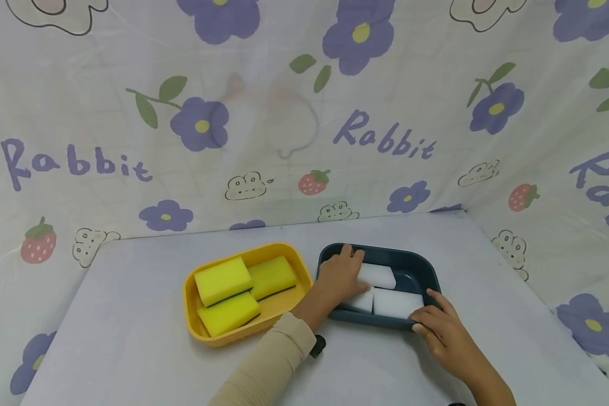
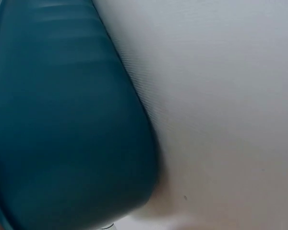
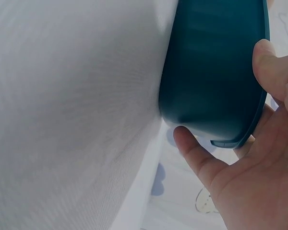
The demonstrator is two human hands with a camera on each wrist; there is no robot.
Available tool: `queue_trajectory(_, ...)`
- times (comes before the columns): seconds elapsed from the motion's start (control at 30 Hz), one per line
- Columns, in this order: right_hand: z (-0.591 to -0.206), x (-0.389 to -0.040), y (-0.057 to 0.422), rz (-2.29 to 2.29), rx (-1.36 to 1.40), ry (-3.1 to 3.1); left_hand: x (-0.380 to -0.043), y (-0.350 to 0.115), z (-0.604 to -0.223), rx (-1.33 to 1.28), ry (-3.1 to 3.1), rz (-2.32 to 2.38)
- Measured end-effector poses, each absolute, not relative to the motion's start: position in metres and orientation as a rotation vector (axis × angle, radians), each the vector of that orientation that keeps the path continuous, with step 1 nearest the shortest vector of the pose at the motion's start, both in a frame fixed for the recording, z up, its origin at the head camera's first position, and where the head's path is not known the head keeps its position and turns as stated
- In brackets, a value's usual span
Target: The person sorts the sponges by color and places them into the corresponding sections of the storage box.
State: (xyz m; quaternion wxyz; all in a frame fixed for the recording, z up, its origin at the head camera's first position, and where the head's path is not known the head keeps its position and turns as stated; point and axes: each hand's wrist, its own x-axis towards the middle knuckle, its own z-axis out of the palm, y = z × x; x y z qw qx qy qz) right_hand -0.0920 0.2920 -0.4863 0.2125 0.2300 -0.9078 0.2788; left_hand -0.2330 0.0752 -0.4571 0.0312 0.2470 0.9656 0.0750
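A dark blue tray point(image 1: 426, 270) holds several white sponge blocks point(image 1: 398, 303). My left hand point(image 1: 337, 277) reaches over the tray's left part, thumb and fingers bent around the left end of the far white sponge block point(image 1: 378, 276). At the tray's near right corner, my right hand point(image 1: 446, 338) grips the rim. In the right wrist view its thumb point(image 3: 266, 62) lies against the outer wall, with other fingers behind the rim and one finger extended beside the corner. The left wrist view shows the tray's outer wall point(image 2: 72, 120); the left hand's fingers are hidden there.
Left of the blue tray stands a yellow tray point(image 1: 279, 311) with yellow sponges point(image 1: 223, 281), one leaning on the others. Both trays are on a white table point(image 1: 142, 316). A patterned cloth point(image 1: 264, 129) hangs along the table's back and sides. My left forearm passes close by the yellow tray.
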Motion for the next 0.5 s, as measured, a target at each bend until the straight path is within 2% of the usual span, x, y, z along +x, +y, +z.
queue_trajectory(0.5,-0.488,-0.094,0.292,0.761,0.671,-2.493,-0.214,0.057,-0.453,0.863,3.049,0.231)
